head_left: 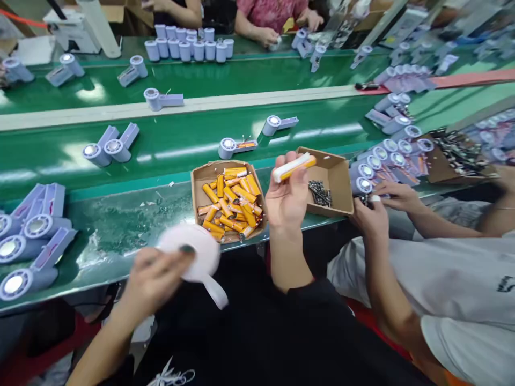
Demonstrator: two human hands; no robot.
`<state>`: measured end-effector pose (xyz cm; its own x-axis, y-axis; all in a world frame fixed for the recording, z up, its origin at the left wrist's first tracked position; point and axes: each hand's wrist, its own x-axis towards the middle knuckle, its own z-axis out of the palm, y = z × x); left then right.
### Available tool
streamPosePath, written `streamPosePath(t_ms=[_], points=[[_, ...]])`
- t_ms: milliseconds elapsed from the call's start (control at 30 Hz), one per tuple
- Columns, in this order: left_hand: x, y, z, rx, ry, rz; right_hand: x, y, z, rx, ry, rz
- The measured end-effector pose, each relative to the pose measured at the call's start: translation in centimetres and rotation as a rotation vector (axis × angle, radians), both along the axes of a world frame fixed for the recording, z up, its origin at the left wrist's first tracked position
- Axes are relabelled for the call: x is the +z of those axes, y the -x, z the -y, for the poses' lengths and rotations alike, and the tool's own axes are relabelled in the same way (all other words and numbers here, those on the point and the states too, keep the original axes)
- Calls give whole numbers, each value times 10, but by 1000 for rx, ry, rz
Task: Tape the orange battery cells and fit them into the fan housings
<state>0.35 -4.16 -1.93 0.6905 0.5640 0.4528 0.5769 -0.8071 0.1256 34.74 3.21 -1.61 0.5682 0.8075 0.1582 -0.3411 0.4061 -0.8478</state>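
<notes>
Green worktop (120, 228) stretched between lilac housings (38, 228) and a carton (195, 190). Near its front edge, the left hand (161, 273) (blurred) gripped a white roll (206, 249); the right hand (286, 203) pinched an orange-and-white cell (295, 165) above its palm.

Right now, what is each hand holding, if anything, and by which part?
The left hand holds a white roll near its centre, though blurred; the right hand holds an orange cylinder with a white strip, about mid-length.

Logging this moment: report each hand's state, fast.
Left hand: holding a white roll, loose end hanging.
Right hand: holding an orange cylinder with a white strip along it.
</notes>
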Motion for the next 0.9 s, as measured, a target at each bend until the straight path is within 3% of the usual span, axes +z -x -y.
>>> streamPosePath(t_ms=[67, 167, 233, 300, 367, 467, 533, 600, 700, 767, 833, 900], points=[[-23, 33, -24, 256, 3, -15, -8, -10, 4, 43, 22, -21], [-44, 65, -53, 373, 83, 28, -25, -16, 16, 174, 54, -81], [-39, 69, -60, 448, 143, 89, -35, -24, 24, 227, 45, -125], [-21, 58, -66, 523, 148, 148, -42, -39, 33, 258, 13, -169], [2, 32, -83, 475, 125, 168, -49, -57, 44, 299, 0, -194], [27, -35, -142, 158, 97, 113, -60, -73, 62, 395, 59, -196], [32, -98, -198, -74, 88, 22, -71, -70, 72, 467, 94, -210], [32, -173, -256, -188, 54, -128, -86, -57, 77, 532, 96, -248], [29, -298, -327, -158, -8, -353, -106, -44, 73, 587, 71, -301], [27, -372, -356, -94, -28, -431, -108, -55, 68, 638, 99, -329], [24, -427, -372, -27, 0, -512, -98, -88, 65, 694, 166, -364], [18, -462, -380, 19, 65, -608, -81, -141, 61, 707, 217, -394]])
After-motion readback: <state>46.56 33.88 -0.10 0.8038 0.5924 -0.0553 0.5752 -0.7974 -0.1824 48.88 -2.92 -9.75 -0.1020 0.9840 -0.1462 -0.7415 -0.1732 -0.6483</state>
